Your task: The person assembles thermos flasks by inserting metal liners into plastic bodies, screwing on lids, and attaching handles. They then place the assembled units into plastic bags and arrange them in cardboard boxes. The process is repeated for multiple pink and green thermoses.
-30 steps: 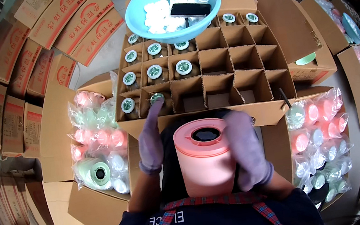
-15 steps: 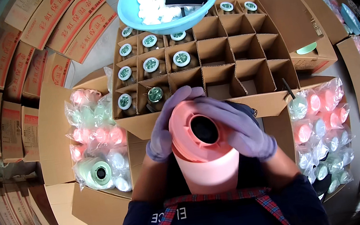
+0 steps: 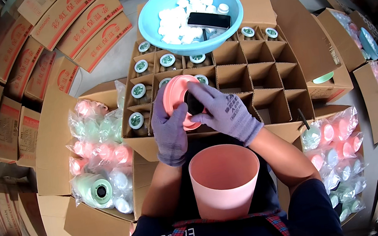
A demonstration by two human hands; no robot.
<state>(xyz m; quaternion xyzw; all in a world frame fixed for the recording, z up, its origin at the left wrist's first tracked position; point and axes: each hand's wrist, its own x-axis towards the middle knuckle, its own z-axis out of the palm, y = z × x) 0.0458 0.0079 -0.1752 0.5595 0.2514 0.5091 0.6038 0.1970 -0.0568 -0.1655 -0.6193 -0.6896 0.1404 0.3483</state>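
Observation:
Above my lap I hold a pink round ring-shaped cover (image 3: 176,95) with a dark centre, tilted on its edge. My left hand (image 3: 170,132) is closed round its left and lower rim. My right hand (image 3: 227,115) pinches at the dark middle from the right; what its fingertips grip there is partly hidden. Below, apart from both hands, an open pink tapered plastic casing (image 3: 229,197) stands upright against my apron, its inside visible. Just beyond my hands is a divided carton (image 3: 272,128) holding several glass bottles (image 3: 138,91) with pale rims and green tops.
A blue basin (image 3: 147,29) of white caps (image 3: 185,19) with a black phone (image 3: 209,20) rests on the carton's far side. Open boxes of bagged pink, green and white parts flank me at left (image 3: 102,152) and right (image 3: 333,146). Stacked cartons (image 3: 83,17) stand at the far left.
The pink cover has come off the casing's top and moved up and away, turned on edge. My right hand has shifted from its rim to its centre, and the casing's mouth is now uncovered.

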